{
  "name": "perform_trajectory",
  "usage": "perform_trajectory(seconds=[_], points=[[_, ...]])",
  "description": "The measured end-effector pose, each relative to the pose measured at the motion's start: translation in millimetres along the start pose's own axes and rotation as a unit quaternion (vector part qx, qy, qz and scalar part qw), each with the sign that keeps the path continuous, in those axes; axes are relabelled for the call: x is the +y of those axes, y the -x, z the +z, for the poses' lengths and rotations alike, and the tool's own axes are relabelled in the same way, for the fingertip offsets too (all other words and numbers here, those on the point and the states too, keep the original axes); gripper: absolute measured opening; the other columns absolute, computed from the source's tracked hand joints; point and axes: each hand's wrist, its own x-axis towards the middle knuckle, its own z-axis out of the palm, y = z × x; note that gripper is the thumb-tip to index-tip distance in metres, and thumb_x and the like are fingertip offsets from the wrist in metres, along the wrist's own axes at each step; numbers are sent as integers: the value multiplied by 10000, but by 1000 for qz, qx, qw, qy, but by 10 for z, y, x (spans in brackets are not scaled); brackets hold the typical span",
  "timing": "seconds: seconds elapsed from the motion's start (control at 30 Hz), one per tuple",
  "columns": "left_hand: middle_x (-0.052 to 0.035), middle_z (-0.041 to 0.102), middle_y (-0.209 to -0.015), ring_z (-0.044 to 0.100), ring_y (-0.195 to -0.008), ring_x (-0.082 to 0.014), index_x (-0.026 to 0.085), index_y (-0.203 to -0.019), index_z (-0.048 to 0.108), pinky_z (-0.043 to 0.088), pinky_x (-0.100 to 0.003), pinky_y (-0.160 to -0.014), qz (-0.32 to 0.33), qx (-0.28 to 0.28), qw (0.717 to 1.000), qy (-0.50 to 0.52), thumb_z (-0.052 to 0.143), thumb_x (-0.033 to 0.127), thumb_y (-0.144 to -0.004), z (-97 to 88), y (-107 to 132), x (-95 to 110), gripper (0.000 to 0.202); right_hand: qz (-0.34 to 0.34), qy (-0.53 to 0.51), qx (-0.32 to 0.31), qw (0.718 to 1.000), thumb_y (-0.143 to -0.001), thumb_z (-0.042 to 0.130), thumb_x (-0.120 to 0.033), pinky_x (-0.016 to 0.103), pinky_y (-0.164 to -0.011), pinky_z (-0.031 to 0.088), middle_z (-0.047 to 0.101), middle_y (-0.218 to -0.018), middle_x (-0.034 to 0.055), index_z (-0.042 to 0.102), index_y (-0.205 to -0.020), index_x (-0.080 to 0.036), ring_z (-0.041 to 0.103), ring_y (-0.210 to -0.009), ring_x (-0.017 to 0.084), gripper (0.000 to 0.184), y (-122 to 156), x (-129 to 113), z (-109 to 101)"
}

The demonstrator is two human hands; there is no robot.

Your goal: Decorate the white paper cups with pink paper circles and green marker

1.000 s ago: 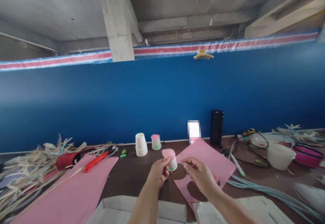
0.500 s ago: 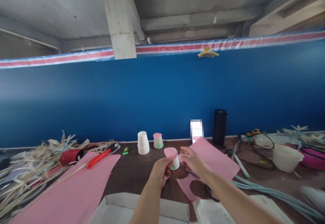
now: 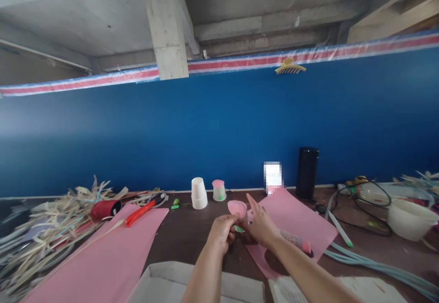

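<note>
A small paper cup [image 3: 239, 229] with a green patch is held low over the dark table, with a round pink paper piece [image 3: 236, 208] at its top. My left hand [image 3: 221, 234] is closed, thumb and fingers pinching the cup and pink paper from the left. On the right side, my right hand [image 3: 262, 226] has its thumb and lower fingers against the cup while the index finger stretches upward. Both hands cover most of the cup. Just behind stands another paper cup [image 3: 220, 194] topped in pink, beside stacked white cups [image 3: 199, 194].
Pink sheets [image 3: 103, 257] [image 3: 288, 209] lie left and right, with red-handled scissors [image 3: 140, 213] on the left one. A tube [image 3: 305, 245] lies by my right forearm. Nearby are a white tray [image 3: 240, 287], black bottle [image 3: 307, 172], cables [image 3: 370, 257] and tangled strips [image 3: 65, 229].
My right hand has moved from beside the cup onto its right side. The cup has tilted between the hands, and the tube by my right forearm has come into sight.
</note>
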Motion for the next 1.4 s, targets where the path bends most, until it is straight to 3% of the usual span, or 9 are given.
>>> perform_trajectory(seconds=[0.23, 0.47, 0.6, 0.77, 0.9, 1.13, 1.23, 1.4], points=[[26, 488, -564, 302, -388, 6, 116, -628, 538, 142, -118, -340, -12, -1, 1000, 12, 786, 328, -506, 40, 45, 54, 348, -32, -68, -26, 997, -749, 534, -286, 379, -871, 415, 368, -1390, 135, 149, -1432, -213, 468, -1172, 282, 787, 39, -12, 24], [7, 505, -607, 306, -396, 11, 102, -669, 550, 155, -101, -327, -18, -2, 1000, 14, 769, 306, -554, 48, 14, 31, 321, -32, -60, -25, 997, -746, 505, -212, 351, -842, 440, 391, -1389, 98, 177, -1426, -229, 538, -1102, 264, 755, 64, -65, 32], [16, 500, -609, 310, -398, 18, 107, -659, 535, 144, -96, -333, -20, -37, 998, 45, 785, 305, -539, 30, 1, 38, 341, -19, -62, -11, 998, -740, 498, -194, 351, -773, 465, 372, -1397, 115, 119, -1433, -237, 612, -969, 239, 791, 61, -22, 98], [30, 495, -626, 310, -418, 17, 117, -675, 550, 151, -107, -355, 8, -72, 994, 78, 797, 326, -530, 13, 21, 69, 355, -11, -107, -12, 994, -703, 511, -192, 358, -819, 458, 327, -1410, 137, 90, -1433, -202, 537, -1093, 247, 843, 60, 13, 140], [30, 485, -596, 283, -416, 3, 116, -636, 546, 129, -147, -372, 63, -47, 997, 15, 783, 408, -530, 14, 10, 49, 390, -11, -113, -1, 994, -714, 517, -219, 360, -866, 431, 311, -1416, 134, 103, -1431, -186, 434, -1203, 259, 828, 73, -20, 108], [64, 363, -459, 244, -400, -23, 131, -563, 529, 126, -193, -401, 123, -28, 991, -52, 744, 519, -528, 25, -31, 27, 446, 0, -104, -1, 995, -705, 531, -234, 380, -855, 435, 383, -1369, 116, 142, -1428, -228, 512, -1112, 265, 821, 99, -56, 80], [73, 329, -438, 232, -389, -28, 132, -577, 546, 123, -202, -399, 118, -10, 990, -77, 736, 538, -523, 22, -28, 29, 452, -9, -98, 9, 995, -712, 527, -230, 377, -829, 446, 398, -1357, 110, 132, -1430, -247, 536, -1077, 259, 820, 108, -49, 96], [60, 386, -485, 236, -393, -23, 134, -612, 546, 103, -201, -401, 83, -9, 993, -80, 755, 504, -501, 27, -2, 15, 438, -25, -79, 8, 997, -732, 522, -227, 364, -763, 458, 402, -1352, 116, 159, -1426, -260, 574, -1010, 269, 784, 125, -69, 70]])
